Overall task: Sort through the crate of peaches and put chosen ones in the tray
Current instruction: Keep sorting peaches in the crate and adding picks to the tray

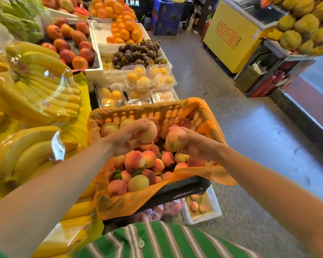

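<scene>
Peaches fill both hands over the black slotted plastic crate (185, 190), which is lined with orange plastic film (213, 174); the left hand (128, 137) curls fingers and thumb round 1 pale pink-yellow peach (147, 134), which lies far and right of its palm; the right hand (198, 146) wraps its fingers round a 2nd blush-orange peach (174, 139), which lies left of its palm; the 2 fruits hang close beside each other, seemingly not touching, above the heap of loose peaches (134, 162) in the crate. The white foam tray (215, 203) sits low on the floor, nearer than the crate and to its right, partly hidden under the crate's near edge; 3 small peaches (196, 206) show in it. By my judgement the right hand is the nearer to the tray, and its way runs near and down past the crate's right corner; each held peach is round, so no long axis governs the placing.
</scene>
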`<state>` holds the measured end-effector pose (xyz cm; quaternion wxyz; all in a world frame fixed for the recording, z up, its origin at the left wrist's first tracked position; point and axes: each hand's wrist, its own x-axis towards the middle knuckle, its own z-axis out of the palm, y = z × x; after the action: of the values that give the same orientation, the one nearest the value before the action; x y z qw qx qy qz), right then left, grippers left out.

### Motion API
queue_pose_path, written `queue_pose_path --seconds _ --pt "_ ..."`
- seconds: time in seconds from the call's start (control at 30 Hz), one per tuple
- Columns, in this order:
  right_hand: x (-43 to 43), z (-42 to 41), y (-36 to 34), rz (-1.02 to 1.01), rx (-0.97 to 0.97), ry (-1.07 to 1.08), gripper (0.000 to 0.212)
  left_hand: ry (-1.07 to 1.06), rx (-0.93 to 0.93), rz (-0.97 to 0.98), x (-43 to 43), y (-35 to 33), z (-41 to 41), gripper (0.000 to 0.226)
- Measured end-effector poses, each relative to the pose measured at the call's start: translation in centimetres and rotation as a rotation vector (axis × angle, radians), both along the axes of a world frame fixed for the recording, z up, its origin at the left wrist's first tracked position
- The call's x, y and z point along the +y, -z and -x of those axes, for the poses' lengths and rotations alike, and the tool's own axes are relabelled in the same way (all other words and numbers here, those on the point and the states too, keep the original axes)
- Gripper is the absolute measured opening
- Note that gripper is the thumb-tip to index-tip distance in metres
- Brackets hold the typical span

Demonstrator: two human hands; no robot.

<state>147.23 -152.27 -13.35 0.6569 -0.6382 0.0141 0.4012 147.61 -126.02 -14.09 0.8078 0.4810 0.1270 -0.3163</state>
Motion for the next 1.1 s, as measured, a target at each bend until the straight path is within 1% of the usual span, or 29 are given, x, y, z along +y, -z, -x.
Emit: queue_pose_path --seconds 0.03,0.1,0.17,0.23,0.3,0.37,0.47,0.57,0.63,0.7,0.77,0.8,0.83,0.93,1.03,1.1 --pt "-0.4 -0.1 0.1 0.009 -0.031 0.009 0.08 0.009 -0.006 -0.015 -0.2 0.0 -0.2 0.045" --pt "-1.2 -0.3 -0.2 0.051 -0.071 0.026 0.073 0.028 -0.022 -0.045 -0.9 -0.1 -0.5 0.043" --pt "-1.5 -0.3 -0.8 0.075 -0.089 0.055 0.065 0.037 -0.02 -0.071 -1.4 -0.2 -0.8 0.044" --pt "-2.4 -0.6 -1.3 0.109 -0.098 0.051 0.063 0.024 0.003 -0.08 -1.7 -0.1 -1.1 0.048" --pt "-3.2 -1.0 -2.1 0.204 -0.145 -0.004 0.063 0.03 0.011 -0.087 -1.8 0.3 -1.6 0.051" --pt "-4.1 -1.5 -2.4 0.376 -0.231 -0.083 0.058 0.101 -0.015 -0.104 -2.1 0.4 -1.7 0.049" --pt "-4.9 -2.4 -3.1 0.7 -0.4 -0.263 0.057 0.195 -0.098 -0.157 -2.4 0.4 -1.9 0.042" --pt "-5.6 -3.4 -2.9 0.999 -0.579 -0.535 0.063 0.248 -0.174 -0.217 -2.8 0.5 -2.4 0.031" --pt "-5.9 -3.8 -2.5 1.145 -0.644 -0.716 0.066 0.28 -0.176 -0.235 -3.1 0.8 -2.6 0.028" --pt "-6.3 -4.1 -2.0 1.25 -0.688 -0.883 0.066 0.294 -0.168 -0.244 -3.4 1.2 -2.9 0.034" --pt "-6.4 -4.0 -1.6 1.36 -0.758 -1.047 0.062 0.304 -0.166 -0.254 -3.6 1.6 -3.3 0.051" --pt "-6.5 -3.9 -1.4 1.398 -0.779 -1.113 0.061 0.314 -0.168 -0.266 -3.7 1.9 -3.5 0.054" --pt "-6.4 -3.7 -1.3 1.423 -0.781 -1.168 0.061 0.326 -0.175 -0.281 -3.8 2.0 -3.7 0.053" --pt "-6.4 -3.5 -0.9 1.455 -0.785 -1.254 0.057 0.347 -0.203 -0.332 -4.5 2.1 -4.2 0.041" --pt "-6.7 -3.5 -0.9 1.421 -0.797 -1.237 0.052 0.341 -0.22 -0.356 -5.7 2.2 -4.7 0.03" --pt "-7.2 -3.4 -0.8 1.366 -0.796 -1.174 0.049 0.299 -0.213 -0.372 -6.8 2.8 -5.2 0.034"
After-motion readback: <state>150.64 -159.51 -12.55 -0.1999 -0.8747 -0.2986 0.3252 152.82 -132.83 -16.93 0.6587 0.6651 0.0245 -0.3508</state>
